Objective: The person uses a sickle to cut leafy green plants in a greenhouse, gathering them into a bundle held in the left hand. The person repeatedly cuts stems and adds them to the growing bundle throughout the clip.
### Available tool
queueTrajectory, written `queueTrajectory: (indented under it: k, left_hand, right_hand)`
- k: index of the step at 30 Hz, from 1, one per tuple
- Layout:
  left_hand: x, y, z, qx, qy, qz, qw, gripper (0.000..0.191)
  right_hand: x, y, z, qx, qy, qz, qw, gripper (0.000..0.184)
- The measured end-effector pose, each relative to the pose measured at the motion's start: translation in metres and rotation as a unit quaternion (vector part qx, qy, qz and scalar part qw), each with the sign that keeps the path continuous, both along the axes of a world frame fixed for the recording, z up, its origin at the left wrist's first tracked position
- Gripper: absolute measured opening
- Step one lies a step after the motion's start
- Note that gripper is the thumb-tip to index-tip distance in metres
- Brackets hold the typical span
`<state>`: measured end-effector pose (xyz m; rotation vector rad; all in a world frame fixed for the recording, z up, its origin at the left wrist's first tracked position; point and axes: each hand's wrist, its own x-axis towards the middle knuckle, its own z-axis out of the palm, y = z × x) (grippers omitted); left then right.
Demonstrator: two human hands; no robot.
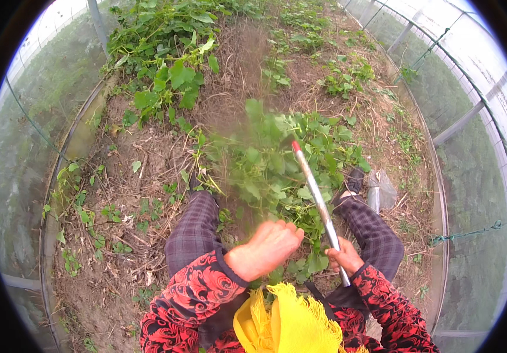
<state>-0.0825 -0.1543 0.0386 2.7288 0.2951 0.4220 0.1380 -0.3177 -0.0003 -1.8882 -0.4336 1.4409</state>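
My right hand (pixel 345 257) is closed around the lower end of a metal-handled tool (pixel 317 194), probably a hoe or sickle. Its shaft slants up and left to a red collar and a dark, blurred blade (pixel 287 142) among green leafy vines (pixel 275 159). To the left of the shaft, my left hand (pixel 269 249) hovers with its back up and its fingers curled under. Whether it holds something cannot be made out, as its palm is hidden. The vines spread over the ground between my feet and below both hands.
More leafy plants (pixel 160 66) grow at the upper left, with dry stems around them. A clear plastic bag (pixel 382 190) lies beside my right shoe (pixel 355 180). Mesh walls (pixel 474 176) with low edging and green cords curve along both sides. A yellow fringed scarf (pixel 288 322) hangs before me.
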Motion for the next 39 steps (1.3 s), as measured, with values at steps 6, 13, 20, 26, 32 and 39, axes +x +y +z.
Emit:
queueTrajectory:
  k: [6, 13, 20, 26, 32, 39]
  left_hand:
    - [-0.029, 0.043, 0.037, -0.004, -0.192, 0.183, 0.964, 0.042]
    - [-0.047, 0.045, 0.061, -0.352, -0.458, 0.193, 0.793, 0.036]
    - [-0.052, 0.05, 0.06, -0.368, -0.493, 0.213, 0.759, 0.034]
    - [-0.05, 0.049, 0.058, -0.371, -0.479, 0.211, 0.767, 0.033]
    - [-0.05, 0.05, 0.057, -0.366, -0.48, 0.206, 0.771, 0.031]
    - [-0.049, 0.047, 0.056, -0.363, -0.475, 0.211, 0.773, 0.029]
  right_hand:
    - [0.024, -0.034, 0.082, -0.007, -0.059, -0.003, 0.998, 0.019]
    - [0.031, -0.079, 0.123, -0.187, -0.099, -0.014, 0.977, 0.018]
    - [0.031, -0.069, 0.097, -0.187, -0.023, 0.054, 0.981, 0.023]
    - [0.029, -0.063, 0.095, -0.161, -0.016, 0.115, 0.98, 0.024]
    - [0.028, -0.061, 0.095, -0.159, -0.019, 0.062, 0.985, 0.02]
    - [0.027, -0.052, 0.109, -0.125, -0.07, 0.058, 0.988, 0.023]
